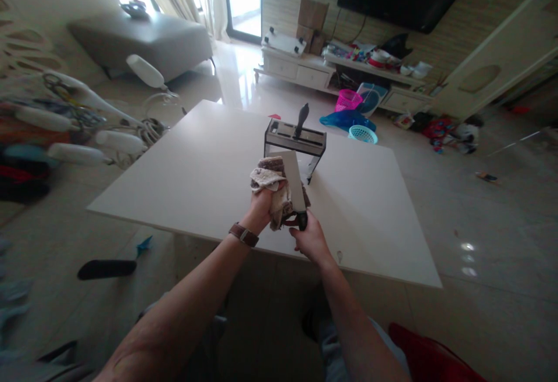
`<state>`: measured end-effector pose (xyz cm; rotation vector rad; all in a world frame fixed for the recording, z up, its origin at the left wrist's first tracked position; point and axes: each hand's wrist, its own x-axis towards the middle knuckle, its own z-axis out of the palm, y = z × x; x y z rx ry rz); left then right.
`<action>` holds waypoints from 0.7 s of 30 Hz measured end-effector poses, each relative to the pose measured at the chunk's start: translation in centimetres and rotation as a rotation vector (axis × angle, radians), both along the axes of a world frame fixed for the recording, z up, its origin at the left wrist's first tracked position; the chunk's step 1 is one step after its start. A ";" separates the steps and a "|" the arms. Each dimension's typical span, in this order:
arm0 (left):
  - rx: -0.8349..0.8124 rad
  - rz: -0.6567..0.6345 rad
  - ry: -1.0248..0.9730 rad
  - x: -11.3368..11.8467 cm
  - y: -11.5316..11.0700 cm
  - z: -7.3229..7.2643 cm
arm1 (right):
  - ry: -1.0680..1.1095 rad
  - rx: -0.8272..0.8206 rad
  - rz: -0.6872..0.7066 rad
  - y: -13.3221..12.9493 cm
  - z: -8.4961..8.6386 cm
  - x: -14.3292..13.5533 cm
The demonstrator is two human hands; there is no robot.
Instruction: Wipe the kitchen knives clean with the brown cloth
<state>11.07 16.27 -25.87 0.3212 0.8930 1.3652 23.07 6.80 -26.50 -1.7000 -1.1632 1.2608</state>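
Observation:
My right hand (310, 236) is closed round the black handle of a cleaver (294, 181), whose broad pale blade points away from me over the table. A crumpled brown and cream cloth (279, 199) is bunched in my left hand (261, 207), against the left side of the blade; some of it shows past the blade's right edge. Just beyond the blade stands a knife block (283, 133) with a dark slotted top and clear sides. One black-handled knife (301, 119) sticks up from its slots.
The white table (196, 167) spreads around both hands, its front edge close to me. Past its far side are a blue basket (362, 134) and a pink basket (349, 100) on the floor. A low TV cabinet (314, 74) lines the wall. White chairs (122, 140) stand at left.

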 end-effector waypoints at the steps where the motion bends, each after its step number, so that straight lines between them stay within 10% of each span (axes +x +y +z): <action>1: 0.004 0.000 -0.004 0.0 0.0 0.1 | 0.016 -0.017 0.000 0.0 0.1 0.0; 21: -0.017 -0.012 -0.025 -1.0 -0.1 -0.3 | 0.263 -0.110 0.052 0.0 -0.1 -0.4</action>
